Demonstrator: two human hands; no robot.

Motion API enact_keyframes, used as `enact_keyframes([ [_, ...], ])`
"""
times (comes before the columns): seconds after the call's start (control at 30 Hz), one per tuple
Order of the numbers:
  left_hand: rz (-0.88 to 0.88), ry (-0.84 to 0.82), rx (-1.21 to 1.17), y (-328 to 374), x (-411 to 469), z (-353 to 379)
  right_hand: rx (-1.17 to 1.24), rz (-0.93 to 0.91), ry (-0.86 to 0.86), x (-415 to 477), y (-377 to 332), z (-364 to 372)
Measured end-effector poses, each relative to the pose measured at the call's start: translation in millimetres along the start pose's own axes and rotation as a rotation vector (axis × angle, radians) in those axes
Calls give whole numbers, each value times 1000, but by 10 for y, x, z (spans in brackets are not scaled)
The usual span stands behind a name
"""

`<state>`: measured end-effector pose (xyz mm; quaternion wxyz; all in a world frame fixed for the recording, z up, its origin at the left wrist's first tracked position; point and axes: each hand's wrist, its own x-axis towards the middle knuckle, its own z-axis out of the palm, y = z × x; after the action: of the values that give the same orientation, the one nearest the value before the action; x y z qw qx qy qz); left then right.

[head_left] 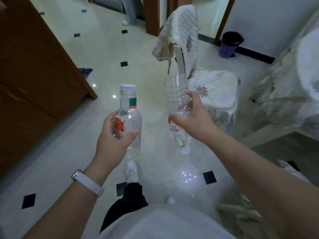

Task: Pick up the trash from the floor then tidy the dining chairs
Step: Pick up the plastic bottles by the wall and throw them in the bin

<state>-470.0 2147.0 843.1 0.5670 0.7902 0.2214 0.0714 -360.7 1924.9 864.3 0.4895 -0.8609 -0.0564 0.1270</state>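
The left hand (114, 135) grips an upright capped bottle (130, 118), fingers (133, 133) wrapped round its middle. The right hand (191, 118) clasps a crumpled bottle (177, 107), cap down. Both are off the floor (69, 152). Best carried steadily past the chair (212, 88) to the purple bin (229, 44).

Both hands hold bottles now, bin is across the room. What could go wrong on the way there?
1. The right hand holds its bottle upside down, cap at the bottom; any liquid left may drip if the cap is loose.
2. The chair stands between the person and the bin; its hanging cover straps could snag.
3. With the left hand also full with a bottle, no hand is free to move chairs.
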Motion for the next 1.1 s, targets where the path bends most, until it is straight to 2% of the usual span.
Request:
enact_keyframes([
  [0.23,16,-72,-39,-58,1579,-299,-15,68,110,1263,-454,431],
  [0.53,81,-120,-42,103,3602,-924,-60,14,157,2738,-1380,1002],
  [0.83,65,-196,-11,289,4931,-525,-98,106,192,3945,-1300,901],
  [1.1,24,-207,38,834,6160,-97,91,125,174,5542,-1124,629],
])
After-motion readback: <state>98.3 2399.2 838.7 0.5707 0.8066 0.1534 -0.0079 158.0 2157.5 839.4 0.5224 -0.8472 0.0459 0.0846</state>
